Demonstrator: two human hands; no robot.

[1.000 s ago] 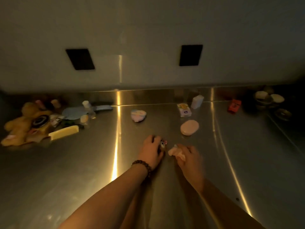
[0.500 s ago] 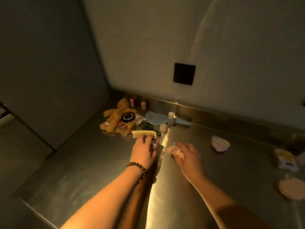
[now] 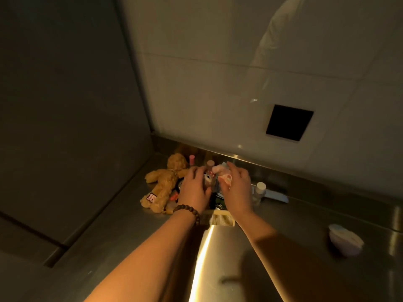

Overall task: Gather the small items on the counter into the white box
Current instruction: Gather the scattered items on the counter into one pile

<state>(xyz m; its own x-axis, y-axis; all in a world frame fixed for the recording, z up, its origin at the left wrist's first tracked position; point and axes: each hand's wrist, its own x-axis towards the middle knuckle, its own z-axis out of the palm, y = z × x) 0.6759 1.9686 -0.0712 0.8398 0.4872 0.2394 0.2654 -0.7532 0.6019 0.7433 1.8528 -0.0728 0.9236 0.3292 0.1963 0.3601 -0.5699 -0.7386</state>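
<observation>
- Your left hand (image 3: 193,188) is curling its grip round a small figure toy (image 3: 207,178), holding it above the pile on the desk (image 3: 122,232).
- Your right hand (image 3: 236,188) is pinching a pale pink crumpled item (image 3: 225,178), touching distance from the left grip.
- Plush bear (image 3: 162,188) is lying just left of the left hand, comb (image 3: 218,219) lying beneath both wrists.
- Small bottle (image 3: 259,190) is standing just right of the right hand; pale pouch (image 3: 344,238) sitting well apart to the right.
- White box: can't tell where.
</observation>
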